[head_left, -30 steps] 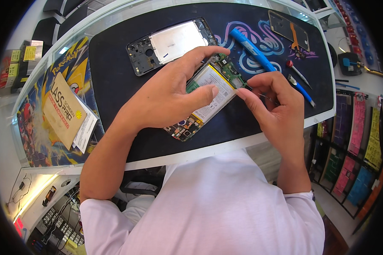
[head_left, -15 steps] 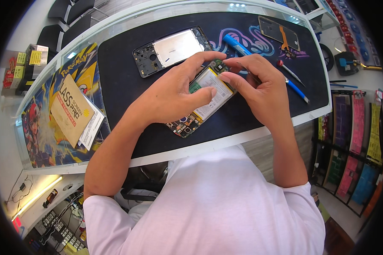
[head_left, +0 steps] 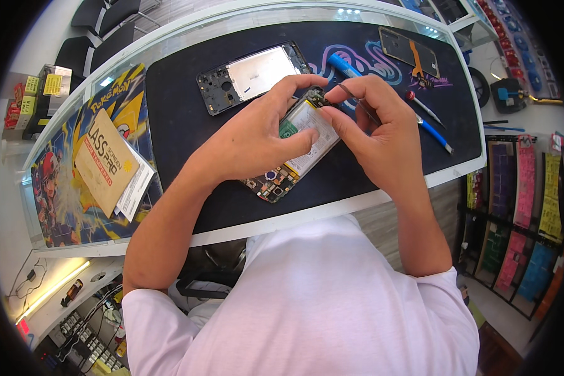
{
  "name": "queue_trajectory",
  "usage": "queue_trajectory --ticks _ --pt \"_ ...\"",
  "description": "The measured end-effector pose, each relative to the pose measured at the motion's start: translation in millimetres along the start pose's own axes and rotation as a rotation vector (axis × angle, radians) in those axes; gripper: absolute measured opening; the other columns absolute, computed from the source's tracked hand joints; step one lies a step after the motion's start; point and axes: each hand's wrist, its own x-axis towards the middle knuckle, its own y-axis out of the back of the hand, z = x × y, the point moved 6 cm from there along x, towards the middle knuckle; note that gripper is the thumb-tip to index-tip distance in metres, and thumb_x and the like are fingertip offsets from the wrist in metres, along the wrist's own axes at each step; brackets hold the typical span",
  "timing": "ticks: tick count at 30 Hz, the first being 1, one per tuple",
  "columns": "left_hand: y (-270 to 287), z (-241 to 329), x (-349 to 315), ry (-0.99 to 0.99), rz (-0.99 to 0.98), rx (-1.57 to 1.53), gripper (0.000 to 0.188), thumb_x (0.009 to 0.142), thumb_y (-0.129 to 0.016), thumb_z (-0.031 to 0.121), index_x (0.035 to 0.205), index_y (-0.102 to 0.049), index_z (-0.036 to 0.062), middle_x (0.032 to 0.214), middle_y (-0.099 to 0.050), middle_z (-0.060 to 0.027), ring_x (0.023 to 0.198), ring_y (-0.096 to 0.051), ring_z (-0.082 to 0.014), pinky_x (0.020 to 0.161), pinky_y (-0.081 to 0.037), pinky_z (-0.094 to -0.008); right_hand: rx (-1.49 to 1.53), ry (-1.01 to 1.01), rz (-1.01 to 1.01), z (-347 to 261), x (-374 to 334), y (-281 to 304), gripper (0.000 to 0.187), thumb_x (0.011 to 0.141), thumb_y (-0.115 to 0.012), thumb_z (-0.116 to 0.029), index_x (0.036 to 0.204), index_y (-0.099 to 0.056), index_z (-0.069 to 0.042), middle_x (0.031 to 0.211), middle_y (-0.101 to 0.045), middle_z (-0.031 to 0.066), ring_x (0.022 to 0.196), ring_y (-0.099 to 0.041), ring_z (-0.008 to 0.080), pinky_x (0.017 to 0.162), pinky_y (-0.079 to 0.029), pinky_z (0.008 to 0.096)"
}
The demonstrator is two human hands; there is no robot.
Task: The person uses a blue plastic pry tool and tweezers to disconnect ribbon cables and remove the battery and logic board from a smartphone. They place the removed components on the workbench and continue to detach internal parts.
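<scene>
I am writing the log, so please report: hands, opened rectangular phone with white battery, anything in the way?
Left hand holding phone, thumb over battery. Right hand at phone's upper end, grip unclear. Hands partly cover that end.

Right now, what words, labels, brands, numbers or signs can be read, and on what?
Not copying any wording; print shows on:
Tan packet: large dark and red print, legible.
Cartoon mat: large lettering, legible.
Phone battery: bold word roughly legible, rest too small.
Black mat: pink script, too blurred.
White paper: too small.
Yellow labels: too small.
</scene>
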Motion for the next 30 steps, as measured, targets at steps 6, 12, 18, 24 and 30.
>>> queue_trajectory --ticks 6,12,18,24,30 --pt "1 1 -2 0.047 0.037 0.063 0.074 0.094 -0.075 0.009 0.157 -0.038 0.0015 0.134 -0.066 -0.0161 0.121 -0.065 -0.0170 0.106 -0.052 -0.0319 0.004 -0.062 -0.012 -6 -11 7 0.018 0.089 -0.083 -0.008 0.105 -0.074 -0.006 0.090 -0.073 -0.0012 0.063 -0.045 0.0066 0.056 -0.039 0.0248" --pt "-3 0 -1 0.004 -0.015 0.022 0.070 0.096 -0.076 0.009 0.156 -0.041 -0.0006 0.133 -0.068 -0.0147 0.121 -0.066 -0.0165 0.106 -0.052 -0.0314 0.068 -0.122 -0.026 -7 -9 11 0.021 0.093 -0.083 -0.002 0.110 -0.072 -0.004 0.097 -0.068 -0.0052 0.068 -0.043 -0.0031 0.058 -0.032 0.0161" --pt "-6 -5 1 0.036 -0.088 -0.118 0.070 0.096 -0.083 0.015 0.153 -0.045 -0.0015 0.133 -0.068 -0.0112 0.124 -0.064 -0.0160 0.108 -0.051 -0.0314 0.044 -0.091 -0.416 -10 38 13 0.021 0.097 -0.082 -0.012 0.111 -0.072 -0.001 0.095 -0.067 -0.0048 0.080 -0.056 0.0008 0.069 -0.043 0.0186" --pt "-8 -1 -3 0.008 -0.034 -0.244 0.055 0.106 -0.071 0.035 0.142 -0.056 -0.0043 0.123 -0.071 -0.0127 0.113 -0.066 -0.0146 0.100 -0.053 -0.0300 -0.033 -0.074 -0.783 -12 84 0 0.028 0.099 -0.080 -0.025 0.111 -0.074 -0.001 0.096 -0.072 0.0001 0.089 -0.063 0.0051 0.076 -0.049 0.0221" --pt "-2 -6 -2 0.049 0.021 -0.170 0.052 0.113 -0.053 0.049 0.130 -0.069 0.0013 0.111 -0.074 -0.0083 0.100 -0.067 -0.0121 0.090 -0.053 -0.0274 0.019 -0.123 -0.881 -3 90 -13 0.032 0.101 -0.079 -0.030 0.122 -0.075 -0.007 0.098 -0.072 -0.0014 0.086 -0.059 0.0070 0.078 -0.050 0.0279"
